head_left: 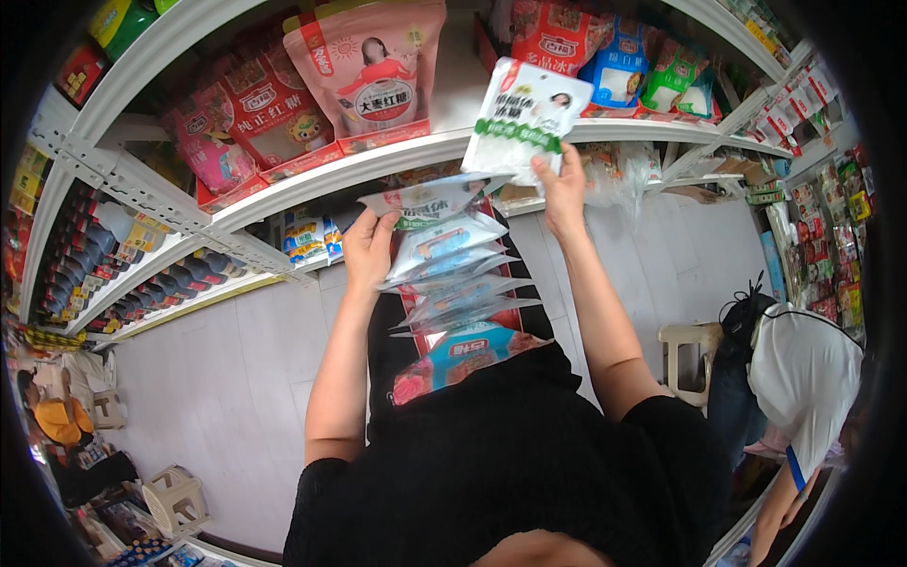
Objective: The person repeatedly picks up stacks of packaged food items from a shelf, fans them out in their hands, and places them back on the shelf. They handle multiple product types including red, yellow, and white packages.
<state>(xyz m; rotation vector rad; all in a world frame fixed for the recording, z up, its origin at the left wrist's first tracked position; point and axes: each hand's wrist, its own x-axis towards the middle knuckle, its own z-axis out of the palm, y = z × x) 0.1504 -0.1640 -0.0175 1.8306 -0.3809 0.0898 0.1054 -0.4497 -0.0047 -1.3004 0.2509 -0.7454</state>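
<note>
In my right hand (563, 188) is a white and green pouch of rock sugar (524, 117), gripped by its lower edge and raised in front of the shelf. My left hand (372, 244) pinches the side of a similar pouch (432, 202), the front one in a row. Behind it, several clear-backed pouches (453, 283) stand in a red carton (418, 333) on my lap. Nearest my body, a blue and pink sugar bag (468, 358) leans at the end of the row.
Large pink brown-sugar bags (368, 71) and red bags (269, 106) stand on the white shelf (453, 142). Blue (616, 64) and green bags (673, 74) are farther right. Bottles (170, 283) line the lower left shelves. A person in white (801, 368) is at right, near a plastic stool (684, 354).
</note>
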